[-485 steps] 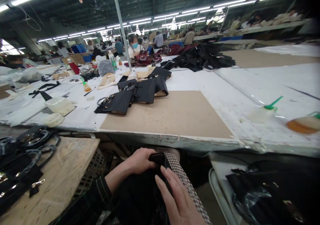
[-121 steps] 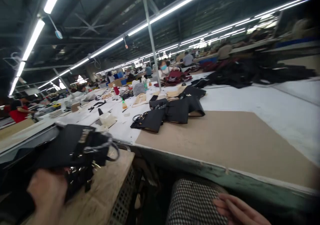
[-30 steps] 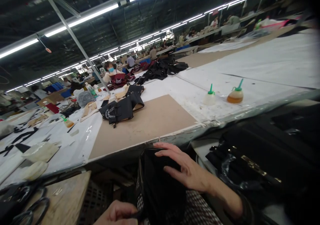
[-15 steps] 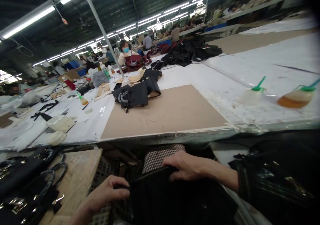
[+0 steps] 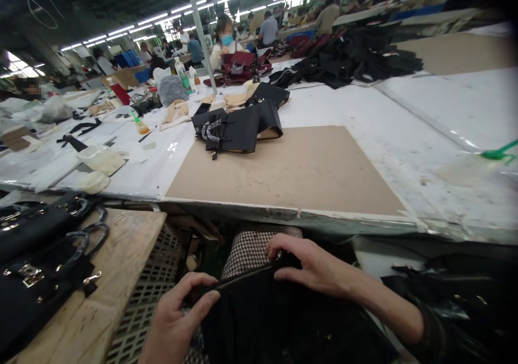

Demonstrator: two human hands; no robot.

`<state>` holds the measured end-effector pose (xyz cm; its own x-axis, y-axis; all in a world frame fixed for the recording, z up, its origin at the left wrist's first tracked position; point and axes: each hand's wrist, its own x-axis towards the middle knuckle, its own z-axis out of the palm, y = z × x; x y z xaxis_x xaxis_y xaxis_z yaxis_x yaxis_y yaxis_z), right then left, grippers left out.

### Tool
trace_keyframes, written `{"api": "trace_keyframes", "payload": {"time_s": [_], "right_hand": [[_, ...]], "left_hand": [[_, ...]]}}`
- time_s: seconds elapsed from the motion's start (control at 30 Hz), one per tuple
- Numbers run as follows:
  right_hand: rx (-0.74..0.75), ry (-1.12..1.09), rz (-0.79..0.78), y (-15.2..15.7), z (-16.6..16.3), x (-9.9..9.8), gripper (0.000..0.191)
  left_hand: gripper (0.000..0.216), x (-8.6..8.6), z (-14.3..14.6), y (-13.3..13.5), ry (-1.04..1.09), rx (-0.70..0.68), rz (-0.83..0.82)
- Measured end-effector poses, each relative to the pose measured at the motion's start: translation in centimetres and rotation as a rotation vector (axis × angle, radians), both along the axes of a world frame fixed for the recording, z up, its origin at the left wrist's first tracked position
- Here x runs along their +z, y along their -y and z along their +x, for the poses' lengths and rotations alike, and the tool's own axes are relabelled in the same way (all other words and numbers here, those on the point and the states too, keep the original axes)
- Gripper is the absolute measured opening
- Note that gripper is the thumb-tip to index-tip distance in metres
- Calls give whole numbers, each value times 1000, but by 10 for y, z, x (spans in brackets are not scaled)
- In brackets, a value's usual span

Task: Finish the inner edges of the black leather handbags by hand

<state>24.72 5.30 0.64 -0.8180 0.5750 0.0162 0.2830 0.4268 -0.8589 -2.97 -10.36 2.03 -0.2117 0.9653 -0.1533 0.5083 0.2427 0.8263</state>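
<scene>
A black handbag [image 5: 254,321] lies across the lap, over checkered cloth [image 5: 246,253]; its dark lower part is hard to make out. At the left end of its top edge, my left hand [image 5: 178,313] is closed, with thumb and fingers pinching the rim. Farther right along that edge, my right hand [image 5: 311,267] is closed on the bag, fingers curled over and thumb on the near side. A thin, light line, perhaps a zipper, runs along the rim between both hands.
Black handbags [image 5: 36,261] with wrapped handles lie on a wooden board [image 5: 125,245] at left, beside a plastic crate [image 5: 141,294]. Ahead, more black bags [image 5: 232,129] rest by a brown cardboard sheet [image 5: 307,170] on the white table. A glue bottle [image 5: 465,167] stands at right.
The view has turned left and down. My left thumb and fingers have closed onto the bag's rim, and my right hand still grips it. The amber bottle at right has left the view.
</scene>
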Motion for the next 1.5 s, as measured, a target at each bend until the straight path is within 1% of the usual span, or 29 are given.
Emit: {"api": "trace_keyframes", "payload": {"time_s": [0.1,0.27,0.37,0.43,0.5,0.57,0.63,0.7,0.8,1.0,1.23,1.33,1.4,1.5], "right_hand": [[-39,-19,25,-1,4,-6,20],[-48,-49,34,1,6,-11,16],[-32,-61,43,3,6,-9,14],[-10,-56,47,4,6,-7,13],[-3,-65,36,5,5,-5,13],[-20,-65,12,6,3,-4,15],[-51,-32,-7,7,2,-4,16],[-80,12,-15,7,1,-4,17],[-102,54,-17,9,2,-5,18],[-112,101,10,11,-2,-3,15],[-205,144,-33,15,-10,2,14],[-249,153,-32,17,-11,0,14],[-264,137,-40,18,-11,-1,14],[-277,113,-71,18,-10,-2,13]], "left_hand": [[28,-5,-7,-2,30,1,-35],[31,-10,-7,-5,145,48,-86],[29,-9,-6,-6,162,50,-90],[27,-4,-5,-7,156,46,-89],[24,3,-5,-8,128,12,-96],[20,11,-5,-11,82,-60,-110],[18,17,-4,-15,40,-133,-102],[17,20,-4,-18,12,-172,-76],[16,19,-4,-19,3,-194,-39],[17,16,-5,-21,24,-245,11],[16,10,9,-30,-94,-265,44],[13,9,12,-36,-125,-251,33],[14,9,11,-42,-95,-256,12],[15,13,10,-54,0,-333,-75]]}}
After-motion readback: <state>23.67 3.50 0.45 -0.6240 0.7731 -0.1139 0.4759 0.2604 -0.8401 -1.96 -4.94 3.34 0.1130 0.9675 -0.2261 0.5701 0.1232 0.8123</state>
